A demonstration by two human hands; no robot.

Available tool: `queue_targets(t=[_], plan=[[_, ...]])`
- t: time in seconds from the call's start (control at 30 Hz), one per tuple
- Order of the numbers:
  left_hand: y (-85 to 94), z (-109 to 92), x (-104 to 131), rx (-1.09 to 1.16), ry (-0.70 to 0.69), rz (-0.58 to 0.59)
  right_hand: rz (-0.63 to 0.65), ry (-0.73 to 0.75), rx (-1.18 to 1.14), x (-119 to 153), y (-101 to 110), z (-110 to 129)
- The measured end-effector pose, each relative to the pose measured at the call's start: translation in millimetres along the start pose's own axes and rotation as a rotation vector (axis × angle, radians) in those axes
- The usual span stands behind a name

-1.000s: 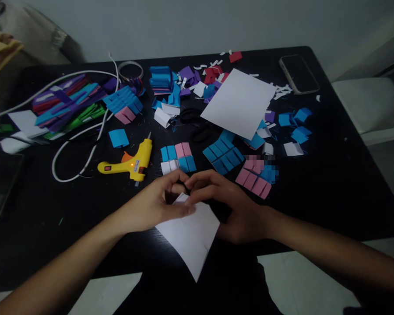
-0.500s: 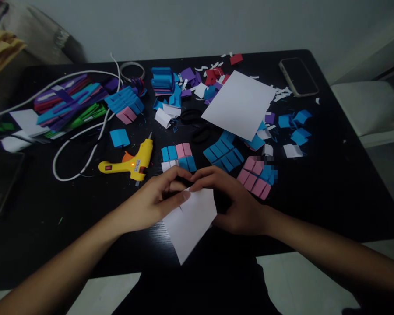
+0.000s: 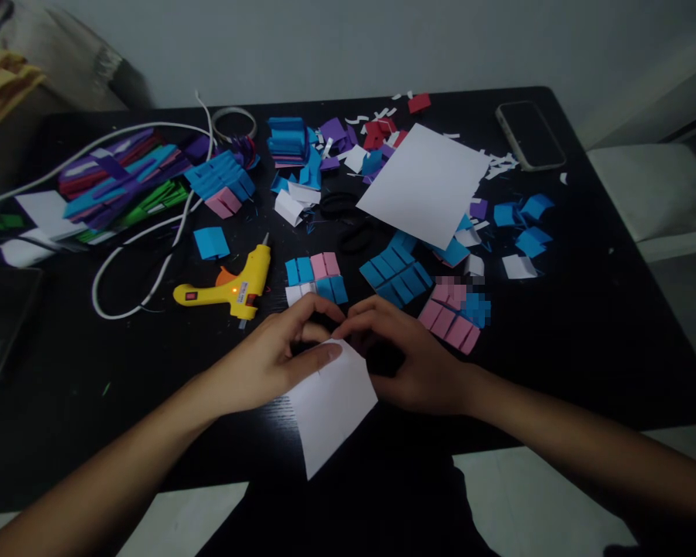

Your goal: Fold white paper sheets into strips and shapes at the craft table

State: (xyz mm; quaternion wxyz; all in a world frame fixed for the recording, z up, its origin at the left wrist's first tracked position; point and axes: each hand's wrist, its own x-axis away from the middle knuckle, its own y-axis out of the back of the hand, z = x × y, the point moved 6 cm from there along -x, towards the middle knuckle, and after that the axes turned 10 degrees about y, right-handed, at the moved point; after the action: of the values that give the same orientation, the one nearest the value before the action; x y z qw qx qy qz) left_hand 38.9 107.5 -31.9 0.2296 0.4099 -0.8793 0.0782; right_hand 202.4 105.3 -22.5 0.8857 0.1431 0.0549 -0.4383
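Note:
A sheet of white paper [image 3: 335, 410] is held near the table's front edge, one corner pointing down toward me. My left hand [image 3: 287, 348] is closed on its upper edge, thumb on top and fingers behind. My right hand [image 3: 411, 356] curls at the sheet's top right, its fingertips meeting the left ones; whether they pinch the paper is hard to see. Just beyond my hands lie folded paper blocks: a mixed blue, pink and white one [image 3: 319, 275], a blue one [image 3: 395, 271] and a pink and blue one [image 3: 449, 317].
A yellow glue gun [image 3: 232, 286] with a lit light lies left of my hands, near a looped white cable [image 3: 96, 290]. Dark scissors [image 3: 348, 220] lie beside a larger white sheet [image 3: 426, 186]. Paper strips [image 3: 121, 182] sit at back left, a phone [image 3: 530, 135] at back right.
The white paper has turned slightly, its lower corner swinging left and its right corner dropping. My right fingers have shifted a little along its top edge.

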Motion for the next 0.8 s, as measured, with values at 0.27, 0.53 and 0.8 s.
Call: queue_targets(t=[0.27, 0.53, 0.8], plan=[[0.6, -3, 1, -0.017, -0.003, -0.029, 0.005, -0.037, -0.038, 0, -1, -5], [21.4, -17, 5, -0.166, -0.158, -0.247, -0.11, -0.171, -0.253, 4, 3, -14], [17.8, -40, 21, -0.34, -0.482, -0.182, -0.107, -0.221, -0.303, 3, 5, -18]])
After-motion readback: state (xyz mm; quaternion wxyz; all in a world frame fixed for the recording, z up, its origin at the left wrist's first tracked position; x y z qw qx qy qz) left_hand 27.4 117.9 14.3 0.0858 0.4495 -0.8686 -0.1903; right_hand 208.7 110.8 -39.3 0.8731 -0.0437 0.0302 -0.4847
